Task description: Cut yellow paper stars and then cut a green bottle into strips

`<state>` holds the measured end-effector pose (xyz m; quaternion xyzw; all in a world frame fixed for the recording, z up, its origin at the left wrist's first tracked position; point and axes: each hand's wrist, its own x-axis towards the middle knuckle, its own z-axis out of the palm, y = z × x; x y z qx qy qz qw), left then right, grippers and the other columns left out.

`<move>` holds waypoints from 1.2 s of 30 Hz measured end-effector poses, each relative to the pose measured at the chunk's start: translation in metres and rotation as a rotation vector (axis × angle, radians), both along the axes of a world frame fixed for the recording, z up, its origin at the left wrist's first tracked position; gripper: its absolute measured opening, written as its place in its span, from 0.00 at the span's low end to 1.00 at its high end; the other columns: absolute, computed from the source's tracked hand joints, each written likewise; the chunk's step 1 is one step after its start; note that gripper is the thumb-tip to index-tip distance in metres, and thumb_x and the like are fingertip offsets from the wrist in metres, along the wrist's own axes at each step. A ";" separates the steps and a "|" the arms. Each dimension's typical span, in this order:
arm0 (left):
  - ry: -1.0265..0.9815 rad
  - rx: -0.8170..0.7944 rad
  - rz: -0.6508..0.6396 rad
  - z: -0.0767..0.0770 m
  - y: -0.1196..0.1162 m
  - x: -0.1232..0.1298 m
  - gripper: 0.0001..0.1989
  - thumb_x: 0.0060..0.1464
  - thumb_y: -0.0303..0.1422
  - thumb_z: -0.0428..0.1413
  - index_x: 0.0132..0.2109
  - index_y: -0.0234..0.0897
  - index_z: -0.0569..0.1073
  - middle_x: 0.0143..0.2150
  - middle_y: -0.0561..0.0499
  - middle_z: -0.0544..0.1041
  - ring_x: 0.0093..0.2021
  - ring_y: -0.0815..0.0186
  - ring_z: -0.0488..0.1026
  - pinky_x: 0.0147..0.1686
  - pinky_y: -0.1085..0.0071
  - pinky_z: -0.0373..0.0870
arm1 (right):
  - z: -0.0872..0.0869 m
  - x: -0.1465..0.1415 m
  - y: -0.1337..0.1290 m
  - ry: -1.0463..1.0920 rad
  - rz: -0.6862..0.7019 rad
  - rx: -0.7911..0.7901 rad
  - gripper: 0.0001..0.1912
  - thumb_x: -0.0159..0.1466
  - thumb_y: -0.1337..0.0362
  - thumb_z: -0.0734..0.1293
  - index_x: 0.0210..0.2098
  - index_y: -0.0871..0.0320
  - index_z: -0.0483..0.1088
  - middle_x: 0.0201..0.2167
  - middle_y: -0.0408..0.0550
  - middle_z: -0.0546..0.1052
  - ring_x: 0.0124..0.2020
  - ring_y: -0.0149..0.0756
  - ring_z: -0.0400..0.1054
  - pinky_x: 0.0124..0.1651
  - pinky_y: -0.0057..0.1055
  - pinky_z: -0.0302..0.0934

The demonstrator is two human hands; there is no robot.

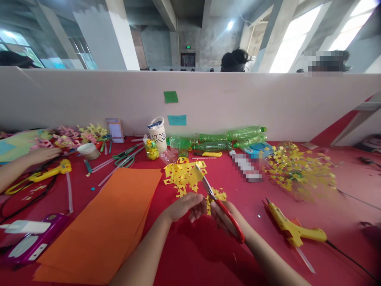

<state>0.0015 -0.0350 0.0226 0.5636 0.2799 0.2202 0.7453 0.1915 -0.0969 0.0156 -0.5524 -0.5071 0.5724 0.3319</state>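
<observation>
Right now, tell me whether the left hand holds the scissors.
No, the scissors are gripped in the right hand, with the red handle running across it.

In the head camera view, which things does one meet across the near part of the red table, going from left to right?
Purple plastic power strip, flat orange paper sheets, bare left hand, bare right hand holding red-handled metal scissors, yellow plastic glue gun.

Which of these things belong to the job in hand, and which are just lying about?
Seemingly in use:
red-handled scissors, held in the right hand
yellow paper pieces, just beyond the left hand

Apparently just lying about:
orange sheets
green bottles
glue gun on the right
</observation>
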 end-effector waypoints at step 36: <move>-0.228 0.066 0.840 -0.010 0.020 -0.001 0.10 0.51 0.36 0.59 0.30 0.33 0.69 0.21 0.55 0.72 0.17 0.75 0.64 0.19 0.77 0.57 | 0.007 -0.002 -0.004 -0.334 0.208 0.130 0.26 0.62 0.42 0.61 0.24 0.57 0.56 0.20 0.39 0.59 0.22 0.26 0.54 0.22 0.23 0.46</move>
